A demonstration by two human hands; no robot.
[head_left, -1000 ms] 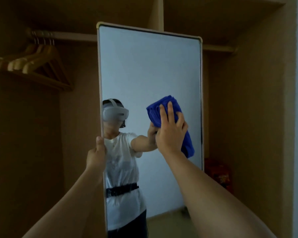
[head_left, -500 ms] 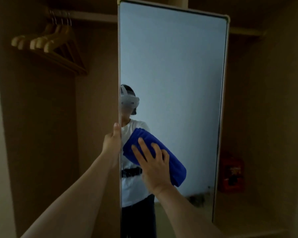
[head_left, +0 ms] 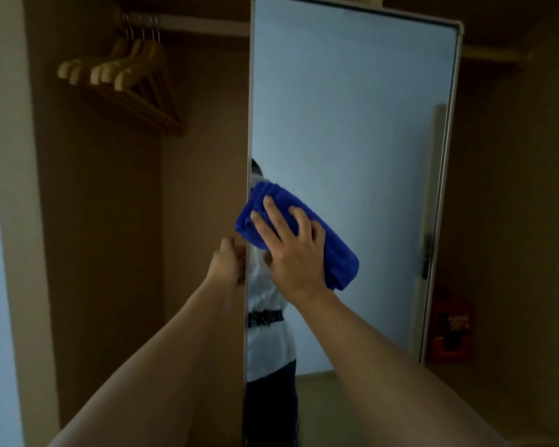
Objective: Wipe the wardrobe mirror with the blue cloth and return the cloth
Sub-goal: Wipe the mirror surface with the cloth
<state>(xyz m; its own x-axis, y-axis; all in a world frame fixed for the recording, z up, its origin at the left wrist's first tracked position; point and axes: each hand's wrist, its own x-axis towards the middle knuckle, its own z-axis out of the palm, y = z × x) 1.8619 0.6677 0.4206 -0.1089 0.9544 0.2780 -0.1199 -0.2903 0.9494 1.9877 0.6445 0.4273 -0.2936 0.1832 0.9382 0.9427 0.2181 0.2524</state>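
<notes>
A tall framed wardrobe mirror [head_left: 352,124] stands upright in the middle of the open wardrobe. My right hand [head_left: 292,250] presses a folded blue cloth [head_left: 339,253] flat against the glass near the mirror's left edge, at mid height. The cloth's left end overlaps the frame. My left hand [head_left: 228,264] grips the mirror's left edge just below the cloth. The glass reflects a person in a white top with a dark belt, partly hidden by my hand and the cloth.
Several wooden hangers [head_left: 123,82] hang from a rail at the upper left inside the wardrobe. A red box [head_left: 450,327] sits on the wardrobe floor to the right of the mirror. Brown wardrobe walls close in on both sides.
My right hand swept the cloth from the mirror's right side down and across to its left edge, then a little upward. My left hand kept its hold on the frame.
</notes>
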